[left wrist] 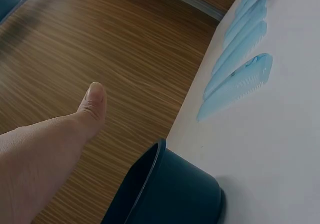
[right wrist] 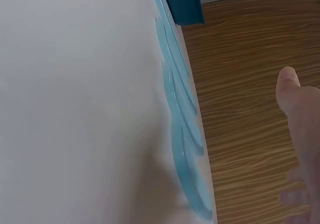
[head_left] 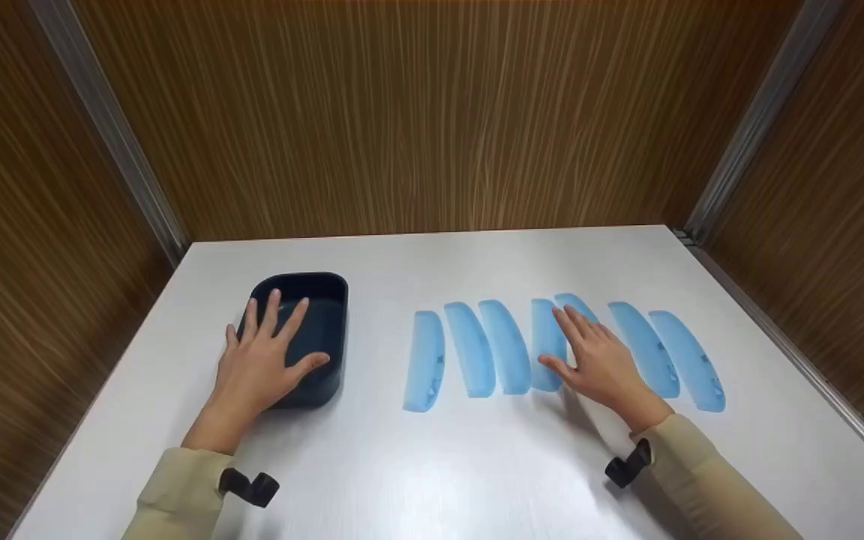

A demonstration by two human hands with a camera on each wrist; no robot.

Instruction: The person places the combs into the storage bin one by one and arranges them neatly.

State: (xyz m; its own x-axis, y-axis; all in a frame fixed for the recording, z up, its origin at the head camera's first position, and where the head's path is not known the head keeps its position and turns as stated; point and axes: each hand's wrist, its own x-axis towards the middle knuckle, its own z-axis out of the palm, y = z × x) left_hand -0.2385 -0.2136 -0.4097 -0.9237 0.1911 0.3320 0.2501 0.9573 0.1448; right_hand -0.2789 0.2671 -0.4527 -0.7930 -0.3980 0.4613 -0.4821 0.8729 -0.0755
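My left hand [head_left: 256, 367] hovers over a dark blue rectangular tub [head_left: 319, 391], fingers spread and thumb out, holding nothing. In the left wrist view its thumb [left wrist: 92, 103] stands apart from the tub wall. Several translucent light-blue combs lie in a row across the white table. The leftmost comb [head_left: 423, 364] is nearest the tub, and its fine teeth show in the left wrist view. Above the right part of the row is my right hand [head_left: 601, 364], fingers extended and nothing in it. It partly hides a comb [head_left: 544, 349] and another comb [head_left: 574, 301] behind it.
Two more combs, an inner comb [head_left: 646, 352] and an outer comb [head_left: 688, 361], lie right of my right hand. Wood-grain panels [head_left: 432, 120] enclose the white table [head_left: 402, 465] at the back and sides, with metal strips at the corners.
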